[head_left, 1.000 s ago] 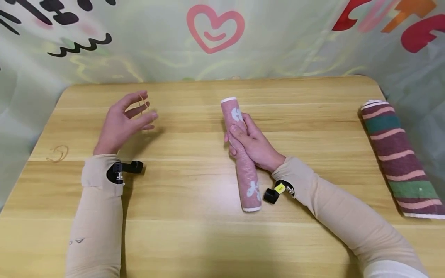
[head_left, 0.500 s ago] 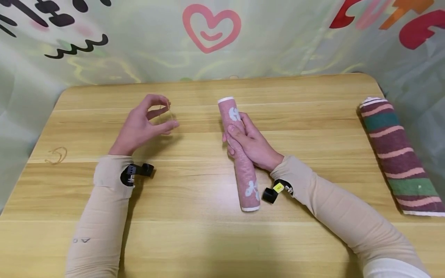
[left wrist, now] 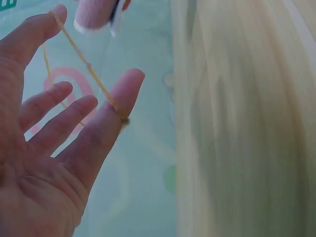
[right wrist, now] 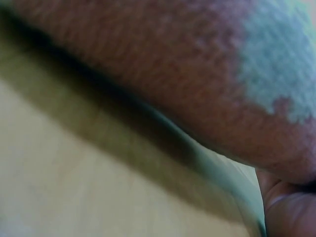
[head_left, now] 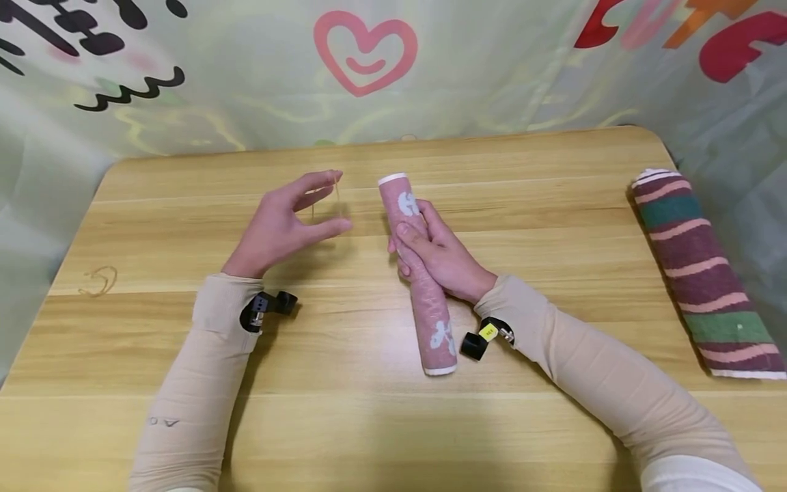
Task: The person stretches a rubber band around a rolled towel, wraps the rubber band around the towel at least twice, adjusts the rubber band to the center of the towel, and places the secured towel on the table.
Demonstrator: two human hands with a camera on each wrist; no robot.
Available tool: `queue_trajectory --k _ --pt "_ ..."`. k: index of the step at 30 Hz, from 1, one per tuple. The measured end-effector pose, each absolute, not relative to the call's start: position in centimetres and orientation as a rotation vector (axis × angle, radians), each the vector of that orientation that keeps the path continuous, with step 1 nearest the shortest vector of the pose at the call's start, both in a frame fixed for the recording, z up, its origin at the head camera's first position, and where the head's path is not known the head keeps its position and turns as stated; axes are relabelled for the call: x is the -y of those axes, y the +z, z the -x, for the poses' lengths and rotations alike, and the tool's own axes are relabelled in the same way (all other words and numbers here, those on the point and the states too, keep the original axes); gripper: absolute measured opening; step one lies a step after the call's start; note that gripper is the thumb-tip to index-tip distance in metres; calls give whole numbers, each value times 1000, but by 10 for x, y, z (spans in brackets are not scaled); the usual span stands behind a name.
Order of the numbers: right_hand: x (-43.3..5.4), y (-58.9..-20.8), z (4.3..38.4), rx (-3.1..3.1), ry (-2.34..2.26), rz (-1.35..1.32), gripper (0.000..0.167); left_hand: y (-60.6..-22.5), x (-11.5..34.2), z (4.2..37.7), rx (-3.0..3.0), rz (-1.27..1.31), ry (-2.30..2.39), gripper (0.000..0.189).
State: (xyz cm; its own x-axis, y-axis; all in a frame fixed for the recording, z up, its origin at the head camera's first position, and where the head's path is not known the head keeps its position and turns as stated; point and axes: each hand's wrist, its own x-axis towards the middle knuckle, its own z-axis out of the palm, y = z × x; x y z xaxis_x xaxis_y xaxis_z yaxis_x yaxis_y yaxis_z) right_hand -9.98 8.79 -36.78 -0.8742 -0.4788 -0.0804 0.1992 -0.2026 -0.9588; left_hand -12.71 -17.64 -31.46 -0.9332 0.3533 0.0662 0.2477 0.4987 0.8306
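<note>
My right hand (head_left: pixel 449 256) grips a rolled pink towel (head_left: pixel 428 301) around its middle, thumb on top, squeezing it narrower there. The roll has white ends and pale blue patches, and fills the top of the right wrist view. To its left my left hand (head_left: pixel 285 222) is raised over the table with fingers spread. A thin yellow rubber band (left wrist: pixel 89 65) is stretched between its thumb and fingers, seen close in the left wrist view. The far end of the pink towel appears at the top of that view, just beyond the fingertips.
A rolled striped towel (head_left: pixel 701 273) in maroon, pink and green lies at the table's right edge. More rubber bands (head_left: pixel 114 279) lie on the wooden table (head_left: pixel 344 437) at the left. A printed curtain (head_left: pixel 258 68) hangs along the back edge.
My left hand has moved right toward the pink towel, with the rubber band stretched wider across its fingers. The right hand keeps its grip on the towel, nearly still.
</note>
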Motion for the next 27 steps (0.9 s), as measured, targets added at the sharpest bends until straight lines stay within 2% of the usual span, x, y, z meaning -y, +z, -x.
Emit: queue_trajectory --k 16,22,27 --pt "-89 -369 100 -1617 -2129 384 29 -315 125 134 -2523 -793 1443 73" --pt "-89 -370 100 -1629 -2129 410 29 -313 117 138 -2540 -818 1502 66" --pt "-89 -370 100 -1626 -2130 412 30 -310 109 141 -2562 -833 1446 69"
